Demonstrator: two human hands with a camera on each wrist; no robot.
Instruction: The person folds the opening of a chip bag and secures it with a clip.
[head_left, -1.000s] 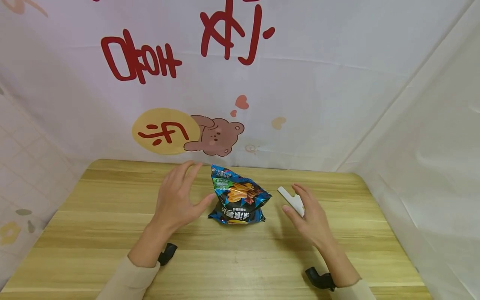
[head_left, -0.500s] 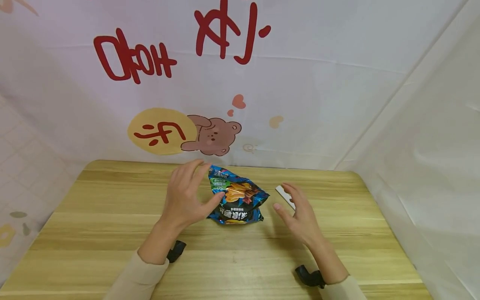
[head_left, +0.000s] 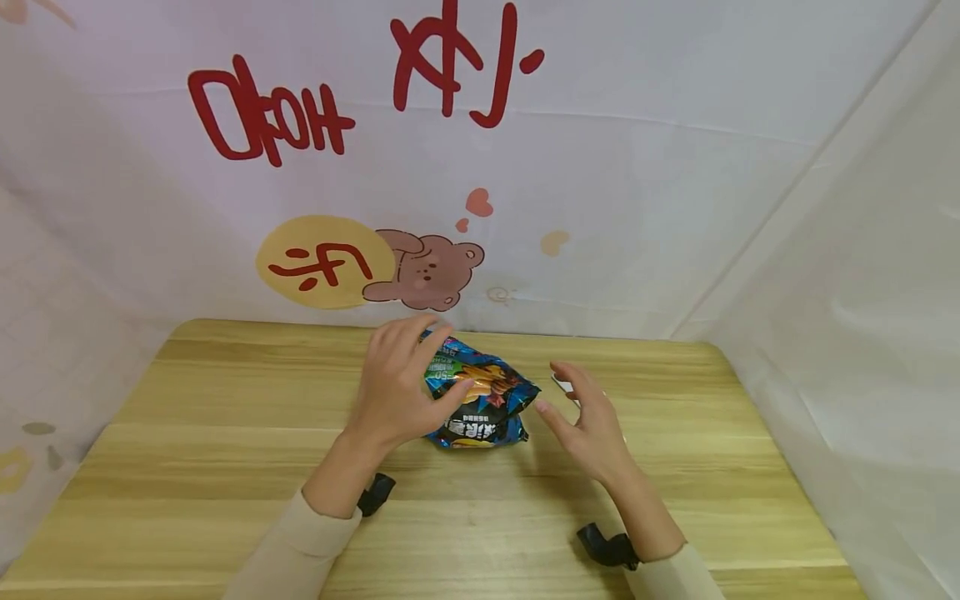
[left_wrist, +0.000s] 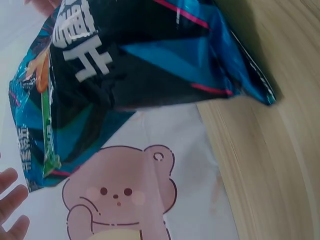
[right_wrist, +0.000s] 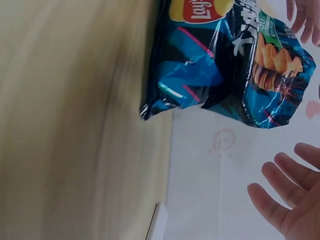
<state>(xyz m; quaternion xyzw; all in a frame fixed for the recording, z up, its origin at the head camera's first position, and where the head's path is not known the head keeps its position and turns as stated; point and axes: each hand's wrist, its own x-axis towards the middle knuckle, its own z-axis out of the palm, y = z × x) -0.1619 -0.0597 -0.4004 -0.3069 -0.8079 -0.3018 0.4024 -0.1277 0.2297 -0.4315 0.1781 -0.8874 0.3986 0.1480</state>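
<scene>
Between left hand point(head_left: 401, 383) and right hand point(head_left: 592, 429): blue-and-black chip bag point(head_left: 495, 400), sitting on wooden table point(head_left: 472, 533), print upside down in head view. Left fingers: released, loosely bent and spread along the bag's left side; thumb in front of the printed face, blocking part of it in head view. Touching or just short, cannot tell. Right fingers: also released, relaxed and spaced out, near the bag's right corner; gap to the bag visible in right wrist view. For right thumb contact at that corner, cannot tell.

Just behind right fingers: flat white object point(head_left: 564, 386), largely hidden by them in head view, glimpsed again at the bottom of right wrist view. Well apart from left fingers.

Back from the fingers, at the wrists: black wrist piece point(head_left: 378, 493) on the left, second black piece point(head_left: 603, 546) on the right, then beige left sleeve point(head_left: 296, 554) and right sleeve point(head_left: 671, 575).

Beyond left fingertips: white cloth backdrop point(head_left: 630, 167) at the table's far edge, with brown bear print point(head_left: 427, 271), yellow disc point(head_left: 322, 262) and, higher up, red characters point(head_left: 247, 117). Well off to the right of right fingers: pale side sheet point(head_left: 862, 400).
</scene>
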